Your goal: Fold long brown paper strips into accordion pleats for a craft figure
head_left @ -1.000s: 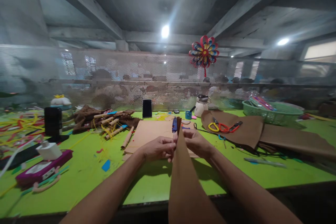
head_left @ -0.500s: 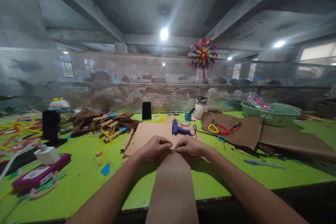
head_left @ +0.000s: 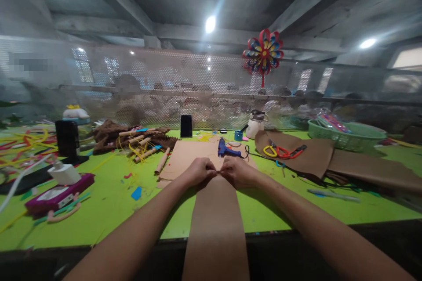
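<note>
While looking forward and down in the head view, pinches the far end of a brown paper strip with both hands. Grips that end in the closed fingertips of the left hand and, just beside them, in those of the right hand. Has the strip running from the fingertips back toward the body, past the near edge of the green table and out of view at the bottom. Shows tan paper sheets behind the hands, and a blue glue gun near the right hand but apart from it. Farther right, has red-handled scissors on large brown paper, near a green basket. To the left, shows a cluster of paper rolls and, closer in, a purple power strip with a white plug.
</note>
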Demonstrator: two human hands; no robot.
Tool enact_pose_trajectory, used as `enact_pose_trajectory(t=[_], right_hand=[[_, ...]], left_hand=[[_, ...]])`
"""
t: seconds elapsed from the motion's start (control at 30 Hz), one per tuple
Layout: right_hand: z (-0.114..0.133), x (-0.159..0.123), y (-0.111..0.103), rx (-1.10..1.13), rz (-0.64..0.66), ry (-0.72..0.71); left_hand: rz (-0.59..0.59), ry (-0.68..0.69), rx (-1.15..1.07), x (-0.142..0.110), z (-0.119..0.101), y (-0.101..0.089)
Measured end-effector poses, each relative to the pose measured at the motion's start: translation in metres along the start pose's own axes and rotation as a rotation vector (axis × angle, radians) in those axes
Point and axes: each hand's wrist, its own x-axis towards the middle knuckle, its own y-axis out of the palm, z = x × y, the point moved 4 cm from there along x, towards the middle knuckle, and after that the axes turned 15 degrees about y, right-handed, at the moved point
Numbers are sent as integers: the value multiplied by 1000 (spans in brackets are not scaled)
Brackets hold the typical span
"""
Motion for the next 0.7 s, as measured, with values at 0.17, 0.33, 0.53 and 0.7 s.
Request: enact_pose_trajectory(t=[0.17,0.33,0.53,0.7], right_hand=[[-7,5,7,-91,51,-109],[-12,7,9,-143,31,-66],[-13,5,12,-278,-1,-114],[-11,4,15,-381,-8,-145]], left_hand=[[15,-19,36,2,12,2],[11,45,104,2,12,3],[25,87,152,2,10,0],[40,102,138,2,5,-3]])
